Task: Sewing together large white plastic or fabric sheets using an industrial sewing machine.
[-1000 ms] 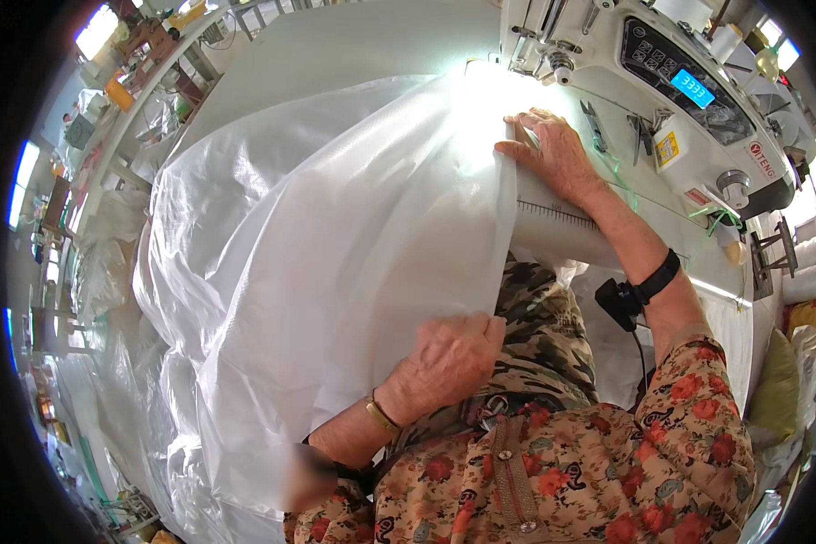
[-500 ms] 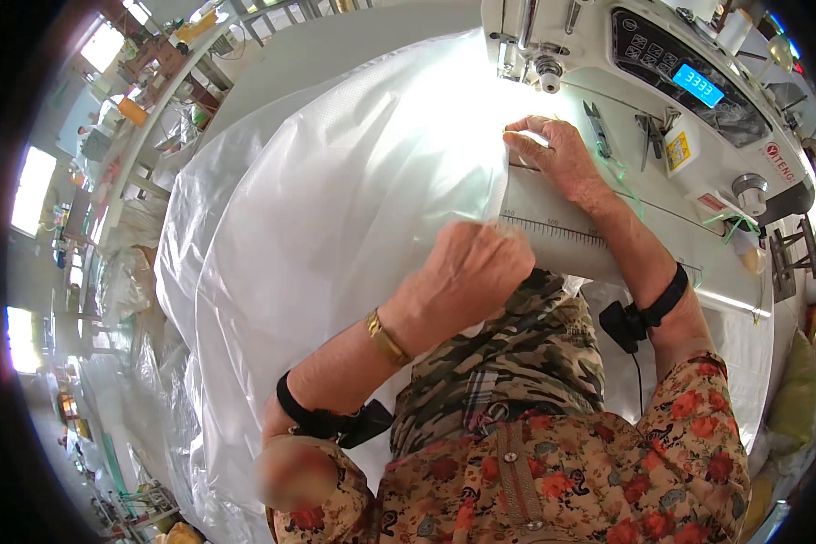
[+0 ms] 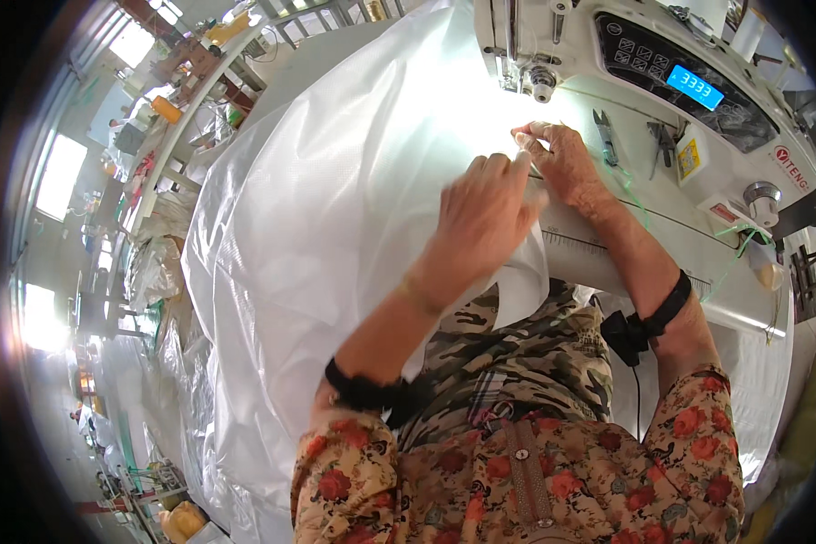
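1. White sheeting, thin and translucent, ran to the fingertips of the right hand, whose thumb and forefinger were pinched together on its right-hand edge under a bright lamp glow.
2. Blurred, the left hand was bent over the sheeting just beside the right one, fingers curled; whether it gripped the material could not be told.
3. Dark straps circled both forearms, the left strap below the elbow and the right strap nearer the wrist, a small black device attached to the latter.
4. Spread across the worktop, the sheeting spilled over its left side in broad folds, one flap hanging below the left hand against camouflage trousers.
5. A floral shirt, patterned with red blooms, filled the lower foreground.
6. Just beyond the hands stood a white sewing machine, its black control panel carrying a lit blue display.
7. Snips lay right of the right hand, near trailing green thread; a printed ruler scale marked the near side.
8. Crumpled clear plastic was heaped at far left, beneath bright windows.
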Action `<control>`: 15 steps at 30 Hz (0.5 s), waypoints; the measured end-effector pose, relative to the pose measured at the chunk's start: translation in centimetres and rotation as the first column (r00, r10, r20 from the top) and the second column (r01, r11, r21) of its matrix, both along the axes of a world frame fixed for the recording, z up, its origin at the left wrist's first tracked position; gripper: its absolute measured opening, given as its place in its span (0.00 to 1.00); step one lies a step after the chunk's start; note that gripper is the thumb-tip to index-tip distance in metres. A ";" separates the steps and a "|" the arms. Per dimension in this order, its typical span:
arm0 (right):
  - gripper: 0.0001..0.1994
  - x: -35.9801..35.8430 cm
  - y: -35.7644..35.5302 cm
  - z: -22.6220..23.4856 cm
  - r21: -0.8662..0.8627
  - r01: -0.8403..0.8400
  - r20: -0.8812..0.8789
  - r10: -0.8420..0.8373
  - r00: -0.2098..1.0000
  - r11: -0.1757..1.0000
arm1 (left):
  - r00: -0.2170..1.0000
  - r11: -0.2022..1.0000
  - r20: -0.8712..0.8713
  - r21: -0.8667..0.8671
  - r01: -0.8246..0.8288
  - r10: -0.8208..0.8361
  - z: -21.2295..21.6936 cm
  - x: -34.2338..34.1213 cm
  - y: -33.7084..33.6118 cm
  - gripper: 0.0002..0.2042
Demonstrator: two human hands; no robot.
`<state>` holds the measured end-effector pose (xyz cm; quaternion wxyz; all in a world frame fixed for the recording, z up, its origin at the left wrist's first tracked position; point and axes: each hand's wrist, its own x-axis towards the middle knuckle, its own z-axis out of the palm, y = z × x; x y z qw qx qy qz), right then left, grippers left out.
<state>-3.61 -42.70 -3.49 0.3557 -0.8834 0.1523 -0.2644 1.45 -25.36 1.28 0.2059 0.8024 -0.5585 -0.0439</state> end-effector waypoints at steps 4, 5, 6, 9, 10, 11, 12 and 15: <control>0.20 -0.3 -0.6 0.0 -0.013 -0.055 -0.098 0.054 0.994 0.998 | 0.989 0.934 0.121 -0.356 -0.039 0.087 -7.6 -4.7 9.8 0.33; 0.21 -0.3 -0.7 0.0 0.032 -0.086 -0.072 0.088 0.994 0.996 | 0.978 0.918 0.142 -0.387 -0.086 0.151 -9.9 -5.8 12.4 0.33; 0.22 -0.4 -0.6 0.0 0.072 -0.113 -0.021 0.114 0.993 0.991 | 0.966 0.916 0.137 -0.369 -0.157 0.221 -12.1 -6.7 15.2 0.33; 0.29 -1.4 0.2 0.3 0.164 -0.123 0.015 0.122 0.992 0.979 | 0.883 0.851 0.001 -0.268 -0.452 0.470 -18.0 -8.5 23.3 0.33; 0.30 -2.1 1.2 0.2 0.122 -0.074 0.042 0.069 0.997 0.990 | 0.834 0.802 -0.083 -0.238 -0.548 0.545 -19.7 -9.2 25.5 0.33; 0.31 -3.1 2.3 0.0 0.095 -0.007 0.043 0.003 0.999 0.995 | 0.815 0.790 -0.051 -0.218 -0.574 0.578 -21.2 -9.9 27.4 0.29; 0.34 -4.9 3.6 -0.2 0.054 0.041 -0.022 -0.040 0.999 0.998 | 0.795 0.775 -0.018 -0.208 -0.596 0.607 -22.5 -10.3 29.0 0.25; 0.37 -10.2 8.3 -1.9 -0.280 0.064 0.252 0.009 0.968 0.958 | 0.877 0.859 -0.008 -0.195 -0.473 0.481 -23.9 -10.0 31.6 0.14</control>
